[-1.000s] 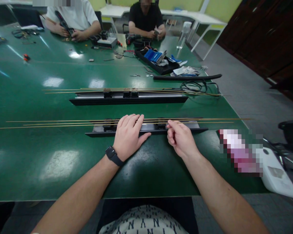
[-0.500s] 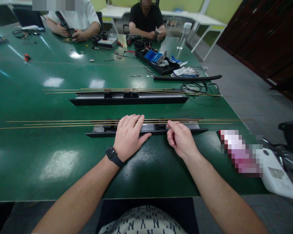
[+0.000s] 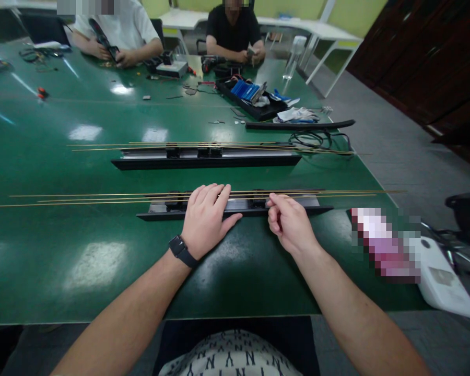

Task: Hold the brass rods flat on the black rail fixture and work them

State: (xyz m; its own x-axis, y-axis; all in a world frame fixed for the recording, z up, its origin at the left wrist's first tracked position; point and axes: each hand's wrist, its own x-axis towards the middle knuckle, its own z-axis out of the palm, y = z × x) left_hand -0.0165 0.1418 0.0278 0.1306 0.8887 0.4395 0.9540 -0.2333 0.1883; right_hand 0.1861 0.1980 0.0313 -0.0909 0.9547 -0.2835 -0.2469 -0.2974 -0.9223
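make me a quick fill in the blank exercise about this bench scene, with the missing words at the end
1. The left hand lies over the ____ (nearer or farther) rail.
2. The black watch is worn on the ____ wrist.
3. The tabletop is coloured ____.
4. The co-worker holding a long dark tool wears a ____ top.

Missing words: nearer; left; green; white.

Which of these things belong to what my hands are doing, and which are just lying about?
In use:
long thin brass-coloured rods, under the left hand and by the right hand
black-and-silver rail beneath

Seemingly just lying about:
clear cylindrical bottle
pale fabric gloves
small red-orange object
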